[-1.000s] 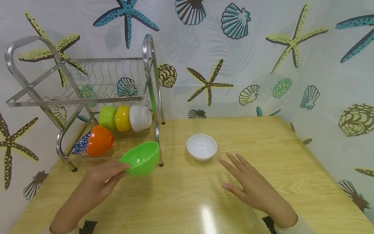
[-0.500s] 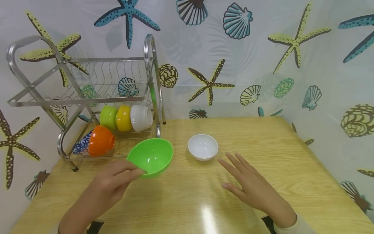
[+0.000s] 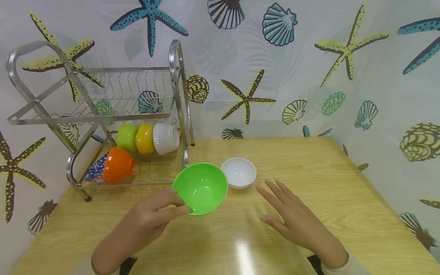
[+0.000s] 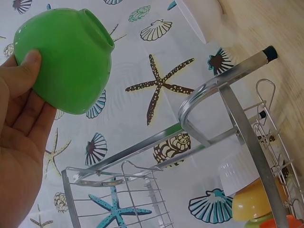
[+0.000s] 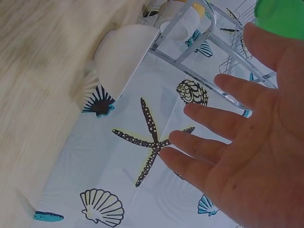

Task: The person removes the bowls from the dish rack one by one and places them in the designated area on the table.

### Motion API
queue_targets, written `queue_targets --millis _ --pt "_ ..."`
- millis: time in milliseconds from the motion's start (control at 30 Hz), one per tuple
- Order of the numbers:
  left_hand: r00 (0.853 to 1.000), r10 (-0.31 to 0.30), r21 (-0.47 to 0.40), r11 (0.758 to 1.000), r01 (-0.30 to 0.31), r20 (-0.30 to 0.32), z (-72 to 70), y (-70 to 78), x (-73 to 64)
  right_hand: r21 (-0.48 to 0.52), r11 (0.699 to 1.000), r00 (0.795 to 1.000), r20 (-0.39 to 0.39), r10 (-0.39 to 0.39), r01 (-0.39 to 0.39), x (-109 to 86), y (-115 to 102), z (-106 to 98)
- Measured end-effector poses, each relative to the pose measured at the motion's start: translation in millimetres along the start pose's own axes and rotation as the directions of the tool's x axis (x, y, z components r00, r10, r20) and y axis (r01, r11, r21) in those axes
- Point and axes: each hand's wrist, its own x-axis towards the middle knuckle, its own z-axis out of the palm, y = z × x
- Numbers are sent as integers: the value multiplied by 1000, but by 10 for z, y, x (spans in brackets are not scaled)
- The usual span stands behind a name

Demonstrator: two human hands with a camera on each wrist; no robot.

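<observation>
My left hand (image 3: 151, 214) pinches the near-left rim of a bright green bowl (image 3: 203, 191), thumb on the outside in the left wrist view. The green bowl (image 4: 66, 61) is held in the air, its inside facing me in the head view, where it overlaps the left edge of a small white bowl (image 3: 239, 172). That white bowl stands upright on the table. Just right of it, my right hand (image 3: 295, 221) is held with spread, nearly straight fingers and nothing in it. The right wrist view shows its palm (image 5: 256, 156) facing the white bowl (image 5: 124, 57).
At the left stands a two-tier metal dish rack (image 3: 91, 119). On its lower tier lean a lime bowl (image 3: 126, 138), a yellow bowl (image 3: 145, 139), a white cup-like bowl (image 3: 165, 138), an orange bowl (image 3: 117, 166) and a blue-patterned bowl (image 3: 97, 168). A patterned curtain (image 3: 213, 46) hangs behind the wooden table (image 3: 292, 160).
My left hand has carried the green bowl rightward from beside the rack toward the white bowl, turning its opening toward me. My right hand and the white bowl have stayed put.
</observation>
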Motion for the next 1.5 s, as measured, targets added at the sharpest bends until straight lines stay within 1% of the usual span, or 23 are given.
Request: queue_targets --millis 133,267,433,567,667,700,767,867,967,1033,1233,1400,1500 --pt "1000 12 -6 1000 -12 18 49 4 35 2 1000 1000 -14 -6 6 0 -10 2" --pt "999 39 -7 999 -39 10 106 3 75 3 1000 999 -41 -21 21 3 -11 13" --pt "998 57 -15 998 -57 10 172 1 115 17 999 997 -74 -37 39 11 -14 21" --pt "997 73 -17 997 -72 16 227 -3 135 29 997 993 -94 -66 69 20 -26 6" --pt "997 80 -14 997 -79 22 264 -6 139 46 992 986 -124 -111 117 27 -43 -6" --pt "997 78 -15 997 -78 27 274 -6 138 51 989 981 -140 -131 140 30 -49 -7" --pt "997 62 -24 998 -61 47 287 -4 131 59 979 965 -185 -183 197 41 -64 -9" --pt "996 29 -45 999 -25 86 298 3 115 61 957 932 -254 -260 284 65 -94 -11" --pt "993 0 -53 999 7 121 307 13 105 63 938 904 -296 -308 340 86 -132 -19" --pt "991 -3 -51 999 9 131 316 15 103 68 927 891 -312 -331 368 93 -158 -27" --pt "991 16 -49 999 -9 134 353 17 106 67 892 850 -344 -399 446 111 -221 -37" --pt "990 35 -49 998 -29 134 388 26 115 43 877 830 -348 -436 478 110 -270 -34" --pt "991 61 -46 997 -56 122 415 32 123 37 872 826 -344 -447 488 101 -289 -24"
